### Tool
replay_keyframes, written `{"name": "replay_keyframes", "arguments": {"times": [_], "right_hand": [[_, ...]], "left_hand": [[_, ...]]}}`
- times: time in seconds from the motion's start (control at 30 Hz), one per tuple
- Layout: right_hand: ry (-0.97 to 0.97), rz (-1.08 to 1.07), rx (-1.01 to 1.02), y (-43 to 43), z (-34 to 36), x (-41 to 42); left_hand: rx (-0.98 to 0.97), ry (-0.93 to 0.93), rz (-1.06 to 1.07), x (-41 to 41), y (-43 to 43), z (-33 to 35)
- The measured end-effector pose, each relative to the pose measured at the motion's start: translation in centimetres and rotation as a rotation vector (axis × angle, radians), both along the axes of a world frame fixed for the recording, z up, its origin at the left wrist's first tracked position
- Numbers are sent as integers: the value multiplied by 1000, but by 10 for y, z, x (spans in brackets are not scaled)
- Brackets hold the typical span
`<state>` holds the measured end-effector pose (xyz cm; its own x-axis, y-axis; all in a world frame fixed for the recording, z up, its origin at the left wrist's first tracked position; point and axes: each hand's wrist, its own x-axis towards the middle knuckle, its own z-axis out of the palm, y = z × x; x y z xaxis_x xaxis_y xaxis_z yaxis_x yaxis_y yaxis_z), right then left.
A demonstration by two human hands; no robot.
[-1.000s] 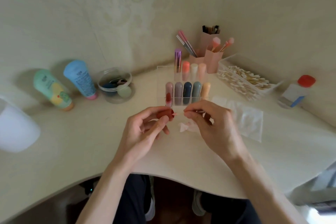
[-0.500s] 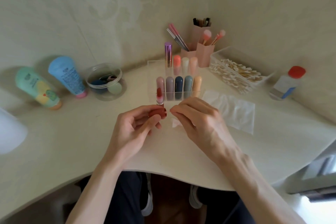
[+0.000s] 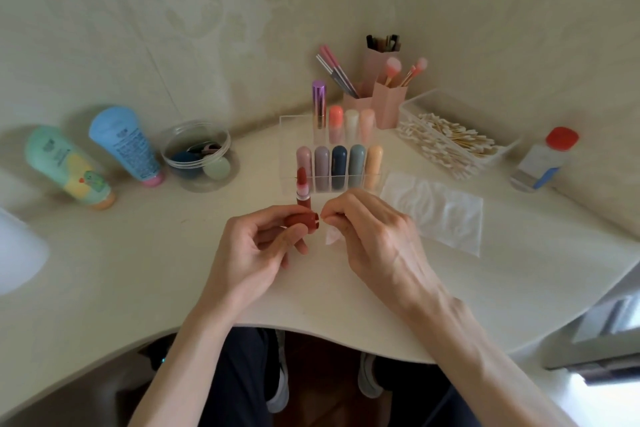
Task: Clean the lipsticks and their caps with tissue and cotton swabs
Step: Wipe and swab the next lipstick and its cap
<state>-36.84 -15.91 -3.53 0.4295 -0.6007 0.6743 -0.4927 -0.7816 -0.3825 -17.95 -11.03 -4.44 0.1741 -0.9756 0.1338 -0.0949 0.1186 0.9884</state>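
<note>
My left hand holds a red lipstick cap sideways, its open end facing right. My right hand pinches a cotton swab whose tip sits at the cap's mouth. The open red lipstick stands upright on the table just behind the cap. A small crumpled tissue piece lies under my right hand. Behind stands a clear organizer with several capped lipsticks in pastel colours.
A flat tissue sheet lies right of my hands. A clear box of cotton swabs, a red-capped bottle, pink brush holders, a round clear jar and two tubes line the back. A white container sits far left.
The view shifted, so everything sits a little lower left. Both hands keep the swab at the cap's mouth with only slight finger movement.
</note>
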Motion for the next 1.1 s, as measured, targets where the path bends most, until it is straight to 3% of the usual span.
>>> {"name": "replay_keyframes", "arguments": {"times": [1.1], "right_hand": [[-16, -7, 27, 0, -1, 3]], "left_hand": [[-53, -25, 27, 2, 0, 1]]}}
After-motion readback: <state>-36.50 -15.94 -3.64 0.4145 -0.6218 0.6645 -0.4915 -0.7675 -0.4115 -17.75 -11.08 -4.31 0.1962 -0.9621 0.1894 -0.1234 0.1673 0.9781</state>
